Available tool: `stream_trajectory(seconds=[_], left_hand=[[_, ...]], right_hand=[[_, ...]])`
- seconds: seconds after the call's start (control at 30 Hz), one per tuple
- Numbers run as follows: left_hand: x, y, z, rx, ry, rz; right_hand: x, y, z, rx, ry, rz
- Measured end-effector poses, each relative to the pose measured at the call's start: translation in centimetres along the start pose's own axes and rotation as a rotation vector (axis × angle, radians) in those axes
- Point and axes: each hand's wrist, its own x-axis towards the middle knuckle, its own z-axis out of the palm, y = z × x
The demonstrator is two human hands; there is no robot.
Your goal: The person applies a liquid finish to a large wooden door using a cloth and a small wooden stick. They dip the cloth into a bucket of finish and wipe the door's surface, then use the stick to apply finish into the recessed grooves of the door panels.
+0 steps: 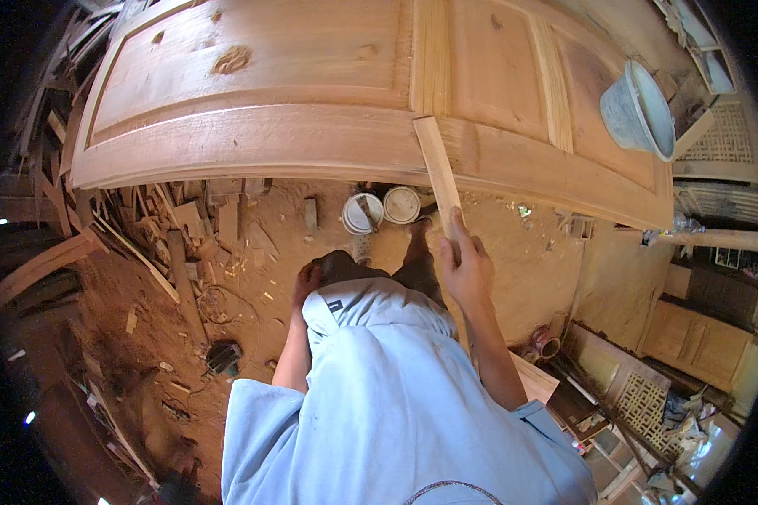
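A flat, narrow strip of wood (435, 156) is gripped near its lower end by my right hand (468, 268). Its far end lies over the near edge of a large panelled wooden door (253, 139), which is laid flat in front of me. My left hand (308, 282) is down beside my left thigh, away from the door; its fingers are mostly hidden against the dark trousers. A dark knot (232, 60) shows in the door's left panel.
A grey-blue bucket (627, 114) sits at the door's right end. Below the near edge, two round pails (362, 214) stand on the dirt floor, a brush across one. Wood offcuts (189, 219) pile up at left. Carved panels (648, 404) and a wooden cabinet door (695, 343) stand at right.
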Motion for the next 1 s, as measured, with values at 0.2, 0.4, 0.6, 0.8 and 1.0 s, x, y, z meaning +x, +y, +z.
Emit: stream_trajectory(seconds=[0.2,0.4,0.6,0.8,1.0], left_hand=[[0.2,0.5,-0.4,0.338,0.023,0.160],[0.6,2.5,0.4,0.243,0.003,0.164],[1.2,1.3,-0.1,0.268,-0.022,0.149],[2.2,-1.6,-0.9,0.418,0.052,0.177],[0.5,4.4,0.6,0.376,0.030,0.151]], right_hand=[[1.8,-0.6,1.0,0.025,0.052,-0.085],[0.7,-0.4,0.9,0.118,0.098,-0.121],[0.5,-1.6,0.6,-0.002,0.012,-0.032],[1.5,-2.6,1.5,0.003,0.071,-0.084],[1.0,-0.1,1.0,0.104,0.175,-0.089]])
